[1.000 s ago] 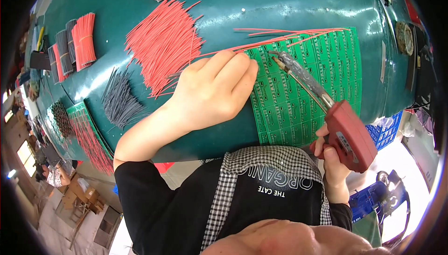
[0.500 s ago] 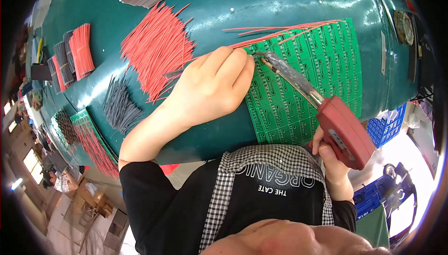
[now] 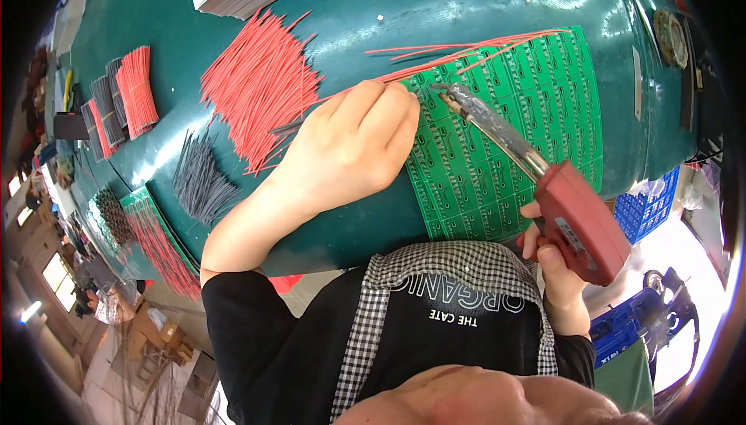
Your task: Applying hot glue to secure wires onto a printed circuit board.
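On circuit board, soldering gun

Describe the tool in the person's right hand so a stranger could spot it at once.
Start at the green circuit board on the teal table. The soldering gun angles across its lower right, gripped by the right hand. It alone has a chunky red pistol body and a long metal barrel ending beside the left hand.

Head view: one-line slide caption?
Left hand steadies red wire on green circuit board; right hand aims soldering gun.
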Tool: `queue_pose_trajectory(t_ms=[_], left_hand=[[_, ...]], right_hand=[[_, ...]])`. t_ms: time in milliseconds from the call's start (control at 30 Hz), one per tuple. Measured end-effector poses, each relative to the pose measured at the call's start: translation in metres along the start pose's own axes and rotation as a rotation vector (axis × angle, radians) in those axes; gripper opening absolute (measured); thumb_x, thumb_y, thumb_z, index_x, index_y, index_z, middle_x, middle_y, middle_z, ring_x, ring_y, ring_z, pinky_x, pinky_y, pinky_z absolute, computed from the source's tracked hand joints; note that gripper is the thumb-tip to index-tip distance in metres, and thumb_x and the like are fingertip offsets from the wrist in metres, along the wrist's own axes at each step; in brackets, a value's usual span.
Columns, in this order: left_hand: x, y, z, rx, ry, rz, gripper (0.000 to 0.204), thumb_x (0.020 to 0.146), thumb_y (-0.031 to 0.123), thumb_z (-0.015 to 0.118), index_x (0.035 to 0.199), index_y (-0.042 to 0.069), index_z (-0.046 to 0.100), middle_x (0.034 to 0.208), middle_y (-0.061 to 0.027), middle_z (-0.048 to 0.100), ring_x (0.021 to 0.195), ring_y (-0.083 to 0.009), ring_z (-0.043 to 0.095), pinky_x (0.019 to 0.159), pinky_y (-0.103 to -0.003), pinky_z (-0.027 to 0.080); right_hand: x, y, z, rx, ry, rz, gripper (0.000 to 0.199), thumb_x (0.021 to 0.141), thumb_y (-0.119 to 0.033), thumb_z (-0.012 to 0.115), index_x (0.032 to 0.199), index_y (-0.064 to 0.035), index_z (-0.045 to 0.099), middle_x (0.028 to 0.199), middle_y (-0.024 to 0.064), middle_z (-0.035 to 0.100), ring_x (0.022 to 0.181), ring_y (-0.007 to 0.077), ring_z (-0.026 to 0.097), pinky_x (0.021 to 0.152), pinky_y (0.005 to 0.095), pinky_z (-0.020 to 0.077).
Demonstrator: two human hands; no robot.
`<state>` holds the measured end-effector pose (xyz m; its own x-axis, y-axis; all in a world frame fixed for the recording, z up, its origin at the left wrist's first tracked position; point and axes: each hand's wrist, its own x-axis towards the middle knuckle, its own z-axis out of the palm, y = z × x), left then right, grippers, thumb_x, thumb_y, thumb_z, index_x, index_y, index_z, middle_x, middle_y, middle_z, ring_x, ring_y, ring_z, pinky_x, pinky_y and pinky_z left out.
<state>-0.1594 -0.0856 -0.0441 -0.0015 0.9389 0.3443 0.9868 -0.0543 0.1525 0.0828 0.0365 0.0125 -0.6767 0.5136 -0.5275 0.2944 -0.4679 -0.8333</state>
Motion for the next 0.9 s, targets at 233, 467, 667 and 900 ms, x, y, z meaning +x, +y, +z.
queue_pose_trajectory(t_ms=[233,467,667,900], left_hand=[[0.011,-0.001,-0.004,-0.144,-0.002,-0.057,0.025,0.064,0.004,0.060,0.088,-0.002,0.060,0.084,-0.0087,0.055,0.072,-0.0208,0.057,0.057,-0.029,0.049],[0.018,-0.001,0.001,-0.190,-0.016,-0.051,0.027,0.062,0.005,0.058,0.088,-0.002,0.060,0.082,-0.0096,0.055,0.071,-0.0224,0.057,0.058,-0.030,0.049],[0.020,-0.006,0.010,-0.119,0.081,0.061,0.020,0.061,0.007,0.059,0.080,0.000,0.058,0.072,-0.0020,0.046,0.064,-0.0136,0.050,0.048,-0.024,0.045],[0.022,-0.007,0.009,-0.137,0.062,0.063,0.020,0.061,0.007,0.058,0.080,0.001,0.057,0.072,-0.0025,0.045,0.065,-0.0138,0.050,0.049,-0.024,0.046]], right_hand=[[-0.004,0.007,-0.008,-0.065,0.026,-0.097,0.065,0.073,-0.012,0.071,0.128,-0.0029,0.038,0.105,0.0158,0.056,0.074,0.0100,0.051,0.060,0.0205,0.0427],[-0.002,0.005,-0.011,-0.132,0.000,-0.148,0.059,0.075,-0.014,0.071,0.125,-0.0018,0.042,0.099,0.0109,0.058,0.072,0.0081,0.051,0.061,0.0211,0.0431],[-0.003,0.003,-0.010,-0.101,0.013,-0.095,0.064,0.074,-0.013,0.072,0.127,-0.0013,0.039,0.094,0.0074,0.058,0.074,0.0074,0.052,0.065,0.0208,0.0430],[0.000,0.008,-0.013,-0.127,-0.011,-0.132,0.067,0.073,-0.013,0.072,0.129,-0.0002,0.037,0.096,0.0057,0.057,0.075,0.0077,0.051,0.066,0.0210,0.0426]])
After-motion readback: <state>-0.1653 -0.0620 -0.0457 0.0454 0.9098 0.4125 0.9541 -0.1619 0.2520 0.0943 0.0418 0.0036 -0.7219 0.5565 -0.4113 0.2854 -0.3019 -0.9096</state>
